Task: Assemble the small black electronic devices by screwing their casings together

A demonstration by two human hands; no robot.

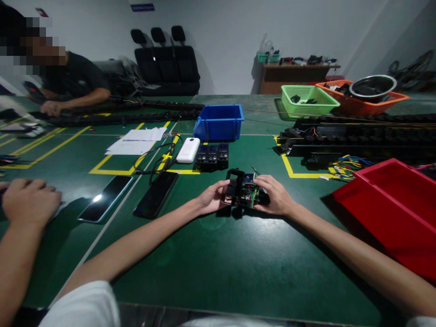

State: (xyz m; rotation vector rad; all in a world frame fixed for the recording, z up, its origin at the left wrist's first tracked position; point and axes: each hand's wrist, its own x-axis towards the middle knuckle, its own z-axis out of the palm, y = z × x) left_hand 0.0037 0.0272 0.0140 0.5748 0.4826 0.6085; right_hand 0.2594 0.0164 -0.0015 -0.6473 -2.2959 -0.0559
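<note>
Above the green table, my left hand point(211, 198) grips a black plastic housing point(233, 190) by its left side. My right hand point(276, 196) has its fingers closed on the right edge of a green circuit board point(248, 196) with a small square screen point(249, 178) at its top. Board and housing are side by side and touching; whether they are joined I cannot tell. A thin dark rod sticks up beside my right fingers, its kind unclear. Just beyond my hands stand several black modules with small displays point(212, 156).
A white power bank point(188, 150), a dark phone point(156, 194) and another phone point(106, 198) lie to the left. Behind is a blue bin point(221, 122); at right are a red bin point(391, 204) and loose coloured wires point(350, 165). A neighbour's hand point(30, 200) rests at far left.
</note>
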